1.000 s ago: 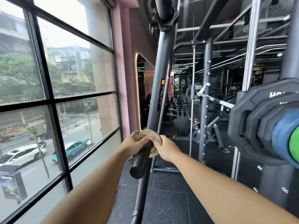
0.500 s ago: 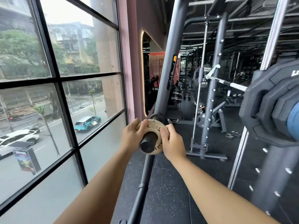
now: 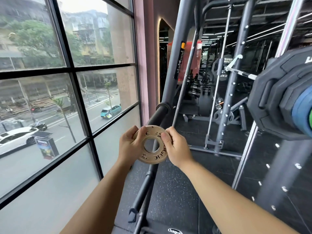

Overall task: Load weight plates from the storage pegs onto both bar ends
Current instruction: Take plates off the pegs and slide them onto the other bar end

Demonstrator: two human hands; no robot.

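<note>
Left hand [image 3: 129, 146] and right hand [image 3: 175, 147] both grip small tan plate [image 3: 152, 144], held near black storage peg [image 3: 159, 112]; stacked plates [image 3: 283, 102] at right.

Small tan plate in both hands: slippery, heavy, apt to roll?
The small tan plate is probably light: fingertips of the left hand and right hand pinch its rim. Likely stiff. Round, so set on edge it may roll.

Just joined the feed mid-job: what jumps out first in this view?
A small tan weight plate held at centre frame, left hand and right hand gripping its rim in front of a black storage peg. At the right edge, big black plates sit stacked on a bar end. The left half is a large window over a street.
</note>
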